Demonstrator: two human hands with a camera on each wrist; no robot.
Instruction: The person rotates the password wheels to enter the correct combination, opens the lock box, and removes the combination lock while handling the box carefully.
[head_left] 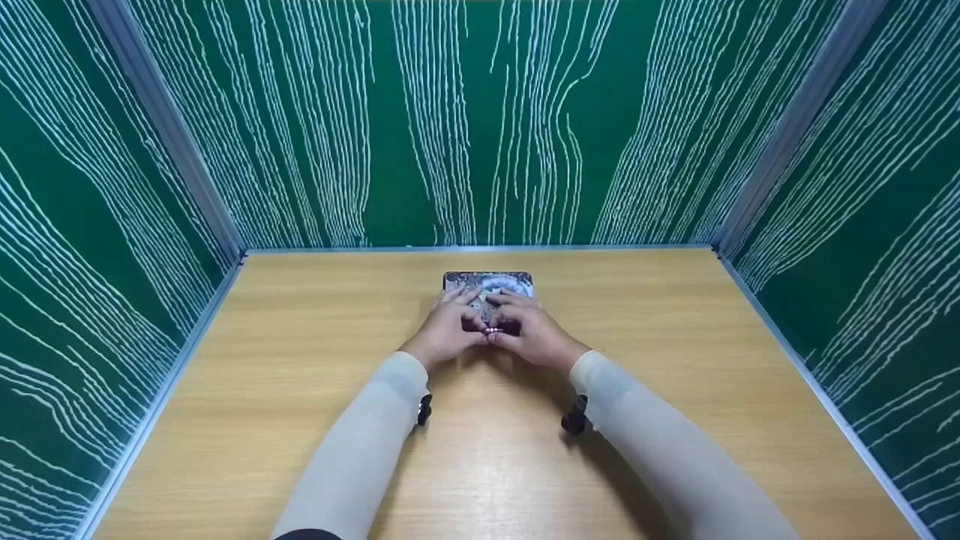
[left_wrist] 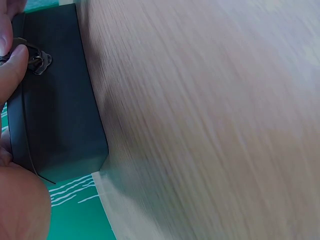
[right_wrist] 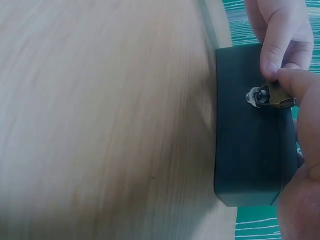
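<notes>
A small box with a patterned lid [head_left: 501, 285] and dark sides [left_wrist: 60, 110] sits on the table in front of me. On its near side a metal hasp [right_wrist: 254, 97] carries a small brass-coloured padlock [right_wrist: 281, 98]. My left hand [head_left: 452, 328] and right hand [head_left: 538, 335] meet at this padlock, thumbs on the near side, other fingers spread over the lid. In the right wrist view the left thumb [right_wrist: 272, 67] and right thumb [right_wrist: 295, 82] come together at the padlock's body, pinching it from both sides. The fingertips hide part of it.
The wooden table [head_left: 315, 315] extends around the box and toward me. Green panels with white wavy lines [head_left: 420, 120] stand behind it and at both sides, joined by grey metal posts [head_left: 169, 127]. A dark wrist device [head_left: 575, 416] hangs under the right sleeve.
</notes>
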